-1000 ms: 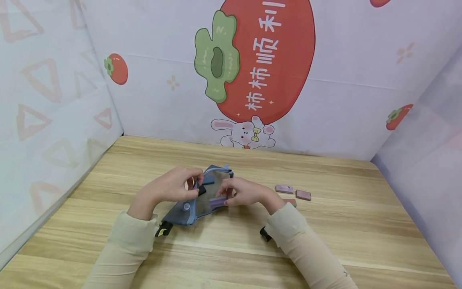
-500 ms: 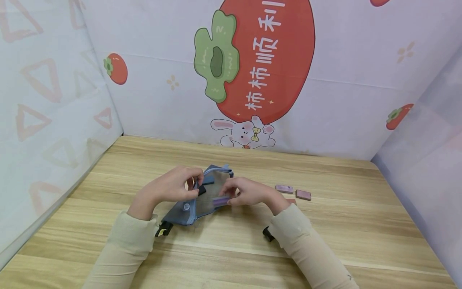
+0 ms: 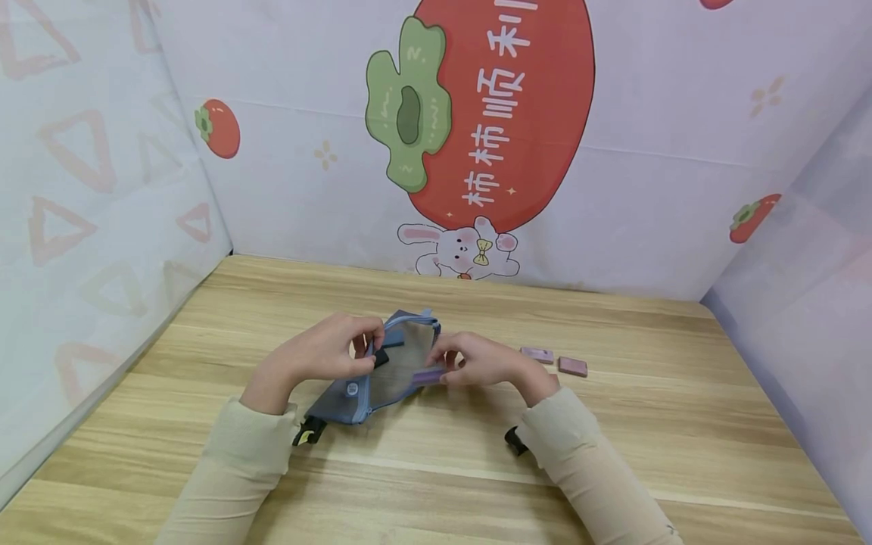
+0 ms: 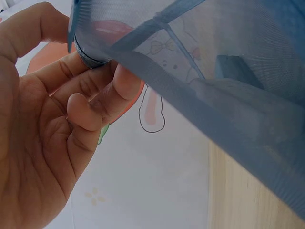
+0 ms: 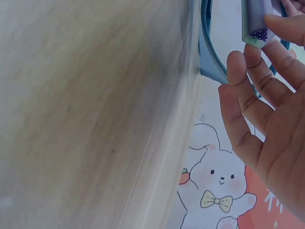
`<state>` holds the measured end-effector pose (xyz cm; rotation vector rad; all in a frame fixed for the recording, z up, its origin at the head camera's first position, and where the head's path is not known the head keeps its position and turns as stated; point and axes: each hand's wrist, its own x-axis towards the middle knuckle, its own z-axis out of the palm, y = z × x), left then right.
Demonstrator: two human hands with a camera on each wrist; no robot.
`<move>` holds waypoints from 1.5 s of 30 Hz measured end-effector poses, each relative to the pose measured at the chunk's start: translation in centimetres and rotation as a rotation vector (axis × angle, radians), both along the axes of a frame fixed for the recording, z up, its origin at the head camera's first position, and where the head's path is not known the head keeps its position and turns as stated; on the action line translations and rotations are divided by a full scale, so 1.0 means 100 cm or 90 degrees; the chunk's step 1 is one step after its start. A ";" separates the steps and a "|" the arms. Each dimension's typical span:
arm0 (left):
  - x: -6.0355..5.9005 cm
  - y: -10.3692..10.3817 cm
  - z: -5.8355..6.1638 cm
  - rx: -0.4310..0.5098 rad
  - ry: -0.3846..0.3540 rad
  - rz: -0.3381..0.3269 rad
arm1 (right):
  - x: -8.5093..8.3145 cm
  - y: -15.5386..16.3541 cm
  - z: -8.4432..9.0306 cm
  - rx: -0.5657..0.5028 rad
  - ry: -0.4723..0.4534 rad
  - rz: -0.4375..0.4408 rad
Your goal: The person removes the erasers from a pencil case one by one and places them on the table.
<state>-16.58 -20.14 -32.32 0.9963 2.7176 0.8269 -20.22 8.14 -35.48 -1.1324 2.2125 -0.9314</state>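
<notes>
Two hands meet at a blue mesh pouch [image 3: 381,375] on the wooden table [image 3: 436,469]: the left hand [image 3: 320,354] pinches its zipper edge, the right hand [image 3: 484,362] grasps a purple block [image 3: 428,375] at its opening. Two pink blocks [image 3: 555,361] lie farther right.

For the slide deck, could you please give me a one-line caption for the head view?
Left hand holds a blue mesh pouch open while the right hand pinches a purple block at its mouth.
</notes>
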 end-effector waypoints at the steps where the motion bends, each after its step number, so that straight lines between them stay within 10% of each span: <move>1: 0.000 0.000 0.000 0.001 -0.002 0.000 | 0.000 0.001 0.000 0.000 -0.001 -0.003; 45: 0.001 0.001 0.000 0.002 0.001 -0.005 | 0.010 0.039 0.005 0.010 -0.016 -0.077</move>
